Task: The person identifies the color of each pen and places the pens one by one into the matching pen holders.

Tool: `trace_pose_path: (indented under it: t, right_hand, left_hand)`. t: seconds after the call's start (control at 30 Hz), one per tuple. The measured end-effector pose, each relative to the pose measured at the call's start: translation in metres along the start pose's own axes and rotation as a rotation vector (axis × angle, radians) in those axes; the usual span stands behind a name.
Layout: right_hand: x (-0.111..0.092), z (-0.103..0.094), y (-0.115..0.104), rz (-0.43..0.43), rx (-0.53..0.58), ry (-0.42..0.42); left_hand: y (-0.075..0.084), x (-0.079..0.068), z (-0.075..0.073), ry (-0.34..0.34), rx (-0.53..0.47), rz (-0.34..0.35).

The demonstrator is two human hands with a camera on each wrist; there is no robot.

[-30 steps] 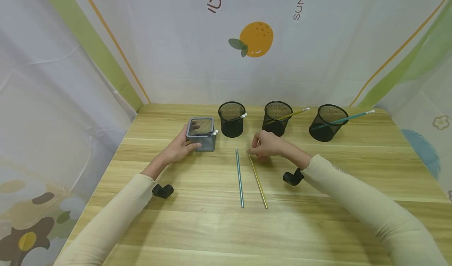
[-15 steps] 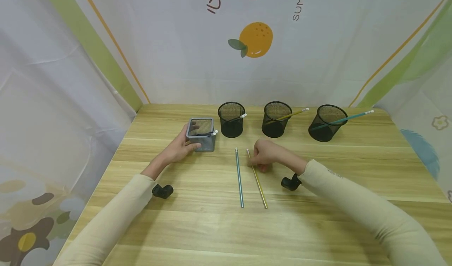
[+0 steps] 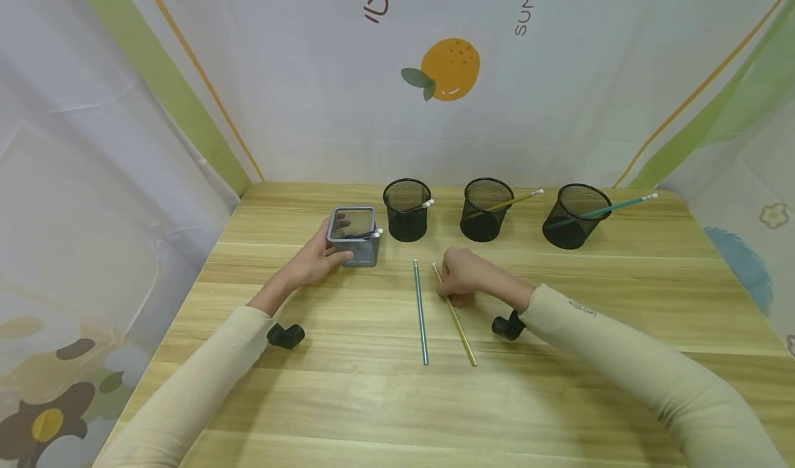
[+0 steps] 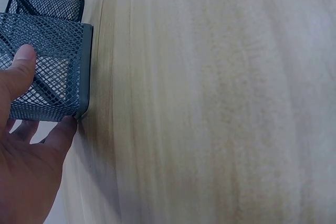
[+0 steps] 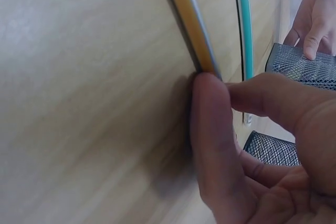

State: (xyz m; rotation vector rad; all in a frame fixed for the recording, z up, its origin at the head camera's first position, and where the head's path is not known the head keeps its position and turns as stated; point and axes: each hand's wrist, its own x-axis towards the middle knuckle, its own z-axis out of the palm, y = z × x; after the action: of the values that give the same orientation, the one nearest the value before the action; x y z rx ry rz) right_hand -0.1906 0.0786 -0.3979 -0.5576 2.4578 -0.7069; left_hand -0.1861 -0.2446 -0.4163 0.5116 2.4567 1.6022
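Note:
My left hand (image 3: 315,257) grips a grey square mesh pen holder (image 3: 361,252), thumb on its near side and fingers on the far side. Two white-tipped dark pencils lean out of that holder. Between thumb and forefinger my right hand (image 3: 464,275) pinches a yellow pencil (image 3: 461,330) near its eraser end; the right wrist view shows the fingertips on the yellow pencil (image 5: 190,19) close over the wooden table. To the left of it a teal pencil (image 3: 421,316) lies on the table, roughly parallel.
Three round black mesh pen holders stand in a row at the back: the left one (image 3: 407,226) with white-tipped pencils, the middle one (image 3: 481,228) with a yellow pencil, the tilted right one (image 3: 566,233) with a teal pencil. A printed curtain (image 3: 310,109) hangs behind the table.
My right hand has slid from the yellow pencil's eraser end a little toward me and now pinches it. The pencil's near end has shifted slightly right. The left hand stays put.

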Motion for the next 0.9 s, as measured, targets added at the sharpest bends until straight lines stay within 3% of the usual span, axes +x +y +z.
trace_pose_path:
  t: [0.63,0.9]
  right_hand:
    - [-0.0022,0.0015,0.0005,0.001,0.014,-0.034]
    - [-0.0054,0.0006,0.0017,-0.041,0.024,-0.047]
  left_hand:
    - [-0.0004,0.0,-0.0001,0.004,0.023,-0.005]
    - [-0.0008,0.0,-0.0002,0.003,0.024,-0.009]
